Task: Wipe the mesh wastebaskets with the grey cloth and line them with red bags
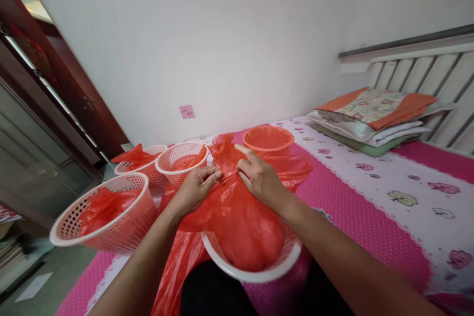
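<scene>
A thin red plastic bag (246, 227) with something rounded inside sits in a white-rimmed basket (254, 276) close to my lap. My left hand (197, 186) is closed, thumb and fingers pinching the bag's gathered film. On the other side, my right hand (259, 175) grips the same film, its index finger stretched out towards the bunched top. The bag's contents cannot be made out through the film. More red plastic film (181, 252) hangs down to the left of the front basket.
On my left stand a large perforated basket (146, 215), a smaller basket (185, 149) and another basket (157, 149), all with red bags inside. An orange-red basket (268, 148) is behind my hands. Folded bedding (374, 113) lies right, by a bed rail (418, 69).
</scene>
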A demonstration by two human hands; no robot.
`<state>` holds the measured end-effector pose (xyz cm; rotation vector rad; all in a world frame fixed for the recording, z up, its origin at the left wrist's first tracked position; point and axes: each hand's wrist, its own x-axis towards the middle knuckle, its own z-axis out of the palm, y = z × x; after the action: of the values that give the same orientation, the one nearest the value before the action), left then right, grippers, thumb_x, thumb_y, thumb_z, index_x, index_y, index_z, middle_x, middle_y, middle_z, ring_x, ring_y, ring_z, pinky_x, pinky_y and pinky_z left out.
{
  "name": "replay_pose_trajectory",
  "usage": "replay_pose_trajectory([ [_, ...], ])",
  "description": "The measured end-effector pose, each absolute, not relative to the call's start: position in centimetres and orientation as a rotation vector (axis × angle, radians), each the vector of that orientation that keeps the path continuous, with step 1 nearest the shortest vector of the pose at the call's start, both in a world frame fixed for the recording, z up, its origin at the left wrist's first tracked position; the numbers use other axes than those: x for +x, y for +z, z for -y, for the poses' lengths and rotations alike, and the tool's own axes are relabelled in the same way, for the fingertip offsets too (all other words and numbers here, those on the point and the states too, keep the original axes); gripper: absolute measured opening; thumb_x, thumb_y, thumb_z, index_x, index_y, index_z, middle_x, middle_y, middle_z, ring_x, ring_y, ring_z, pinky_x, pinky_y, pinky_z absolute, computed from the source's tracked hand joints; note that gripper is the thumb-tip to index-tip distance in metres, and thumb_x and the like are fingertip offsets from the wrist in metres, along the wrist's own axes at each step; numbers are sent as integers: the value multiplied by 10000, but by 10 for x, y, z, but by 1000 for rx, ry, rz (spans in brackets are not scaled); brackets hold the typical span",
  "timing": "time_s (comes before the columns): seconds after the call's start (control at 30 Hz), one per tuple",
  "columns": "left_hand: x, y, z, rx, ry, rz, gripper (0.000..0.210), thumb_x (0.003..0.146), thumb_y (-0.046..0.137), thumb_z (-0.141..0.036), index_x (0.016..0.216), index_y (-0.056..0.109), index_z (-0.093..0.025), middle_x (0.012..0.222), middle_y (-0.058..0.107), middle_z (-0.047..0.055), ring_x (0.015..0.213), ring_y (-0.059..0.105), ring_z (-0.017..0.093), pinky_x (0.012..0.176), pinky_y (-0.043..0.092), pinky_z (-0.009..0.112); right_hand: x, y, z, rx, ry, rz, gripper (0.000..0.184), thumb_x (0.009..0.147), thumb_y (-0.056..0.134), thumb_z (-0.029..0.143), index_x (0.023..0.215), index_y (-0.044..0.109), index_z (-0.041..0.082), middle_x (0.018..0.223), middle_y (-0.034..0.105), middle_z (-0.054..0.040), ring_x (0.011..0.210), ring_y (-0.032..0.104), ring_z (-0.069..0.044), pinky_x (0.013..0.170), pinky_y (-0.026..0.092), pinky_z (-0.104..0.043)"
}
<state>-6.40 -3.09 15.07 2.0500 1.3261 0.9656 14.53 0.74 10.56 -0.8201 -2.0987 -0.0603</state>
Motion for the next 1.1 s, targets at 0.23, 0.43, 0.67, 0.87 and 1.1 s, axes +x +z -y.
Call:
replay_pose_trajectory([
  [0.23, -66, 141, 25, 2073, 1100, -1403, 358, 923, 517, -477, 745, 647, -194, 717, 634, 12, 718, 570, 184, 714, 430, 306, 144, 108, -32, -908, 90, 2227, 147, 959, 608, 68, 908, 597, 205, 1131, 668, -80, 950, 658, -193, 831, 498, -309],
  [0.43, -74, 137, 25, 2109, 1001, -1598, 534, 778, 753, -561, 1158, 736, -187, 1069, 779, 97, 906, 681, 267, 812, 492, 367, 147, 107, -33, -966, 51, 2234, 177, 942, 637, 59, 853, 572, 198, 1002, 609, -41, 798, 582, -158, 718, 417, -284],
  [0.67, -84, 126, 14, 2141, 890, -1751, 225, 873, 567, -328, 693, 652, -225, 622, 615, -7, 623, 572, 197, 628, 374, 313, 148, 111, -34, -974, 54, 2172, 241, 916, 610, 51, 1104, 614, 202, 1072, 701, -63, 882, 648, -196, 744, 434, -295],
  [0.87, -87, 139, 2, 2238, 1224, -1812, 174, 847, 525, -225, 772, 681, -215, 715, 669, 26, 713, 617, 215, 704, 413, 321, 154, 133, -46, -1155, -227, 2190, 197, 920, 546, 58, 874, 668, 205, 920, 712, -83, 880, 617, -247, 714, 408, -326],
  [1.1, -78, 139, 0, 2310, 1328, -1747, 163, 853, 494, -214, 781, 640, -227, 719, 634, 20, 719, 591, 212, 722, 411, 312, 155, 152, -45, -1075, -322, 2231, 163, 914, 601, 79, 826, 667, 200, 949, 748, -109, 1035, 597, -302, 870, 391, -398],
])
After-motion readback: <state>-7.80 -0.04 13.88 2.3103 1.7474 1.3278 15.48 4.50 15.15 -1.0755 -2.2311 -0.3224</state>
